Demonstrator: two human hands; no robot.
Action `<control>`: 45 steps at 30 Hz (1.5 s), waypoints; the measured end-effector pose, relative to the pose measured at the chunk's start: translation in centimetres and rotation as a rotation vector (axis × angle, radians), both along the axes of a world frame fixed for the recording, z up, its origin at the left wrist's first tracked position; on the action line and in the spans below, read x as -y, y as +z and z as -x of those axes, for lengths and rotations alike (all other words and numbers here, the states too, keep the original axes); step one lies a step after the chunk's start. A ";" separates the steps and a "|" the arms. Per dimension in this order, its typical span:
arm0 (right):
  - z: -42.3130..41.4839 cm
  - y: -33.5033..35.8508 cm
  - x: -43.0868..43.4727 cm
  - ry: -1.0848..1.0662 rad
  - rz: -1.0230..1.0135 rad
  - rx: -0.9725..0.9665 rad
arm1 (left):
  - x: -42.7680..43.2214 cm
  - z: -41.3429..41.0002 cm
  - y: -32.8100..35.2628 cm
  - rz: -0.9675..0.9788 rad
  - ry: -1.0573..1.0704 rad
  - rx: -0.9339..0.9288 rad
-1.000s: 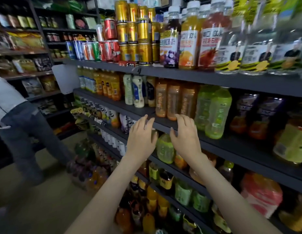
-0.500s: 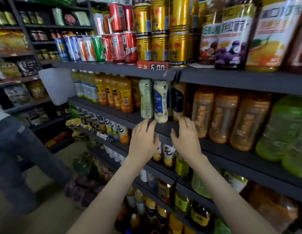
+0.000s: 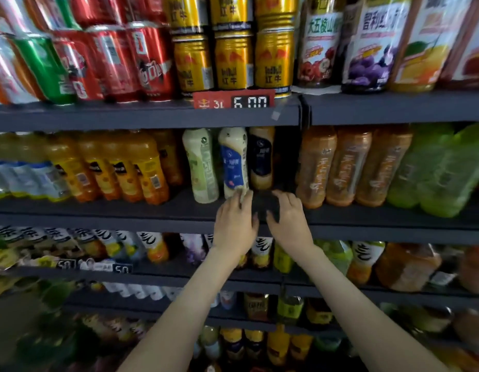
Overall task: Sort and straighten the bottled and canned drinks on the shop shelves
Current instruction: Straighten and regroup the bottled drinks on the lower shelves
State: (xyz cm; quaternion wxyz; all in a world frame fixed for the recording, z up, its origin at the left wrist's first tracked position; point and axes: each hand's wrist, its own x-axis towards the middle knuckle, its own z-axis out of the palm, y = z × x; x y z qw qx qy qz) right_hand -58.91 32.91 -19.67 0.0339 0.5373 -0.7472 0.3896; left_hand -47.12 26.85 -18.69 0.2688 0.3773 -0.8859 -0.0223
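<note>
Three slim milk-drink bottles stand side by side on the second shelf [image 3: 125,210]: a green-labelled one [image 3: 202,165], a blue-labelled one [image 3: 233,162] and a dark-labelled one [image 3: 261,157]. My left hand [image 3: 234,224] reaches up with straight fingers, its tips touching the foot of the blue-labelled bottle. My right hand [image 3: 288,221] lies just right of it over the shelf's front edge, fingers relaxed, holding nothing. Between the two hands the shelf is bare in front of the dark-labelled bottle.
Orange tea bottles [image 3: 348,167] and green bottles [image 3: 434,173] stand to the right, yellow juice bottles [image 3: 125,167] to the left. Gold cans [image 3: 233,63], red cans [image 3: 120,60] and a red price tag [image 3: 234,102] sit on the shelf above. Lower shelves hold more bottles.
The view has closed in on the shelf. Both hands have risen from the lower shelf edge to the second shelf, and my left fingertips now touch the blue-labelled bottle.
</note>
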 end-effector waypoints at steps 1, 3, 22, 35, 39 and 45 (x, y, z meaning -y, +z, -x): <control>0.7 0.0 -0.6 -0.032 0.000 -0.007 | -0.3 0.9 -0.1 -0.012 -0.043 0.002; 2.2 0.2 -2.0 -0.090 0.001 -0.009 | -1.1 2.7 -0.3 -0.026 -0.111 -0.003; 24.9 -1.1 -25.6 -0.384 0.037 0.034 | -22.6 27.4 -1.5 -0.076 -0.383 -0.066; 40.6 -0.9 -36.5 -0.460 0.038 0.110 | -31.2 44.1 0.4 -0.341 -0.323 -0.162; 43.2 -0.3 -36.0 -0.446 0.048 0.044 | -30.2 48.4 1.1 -0.520 -0.316 -0.301; 46.4 2.0 -35.0 -0.333 0.144 0.112 | -28.2 54.2 1.0 -0.638 -0.323 -0.512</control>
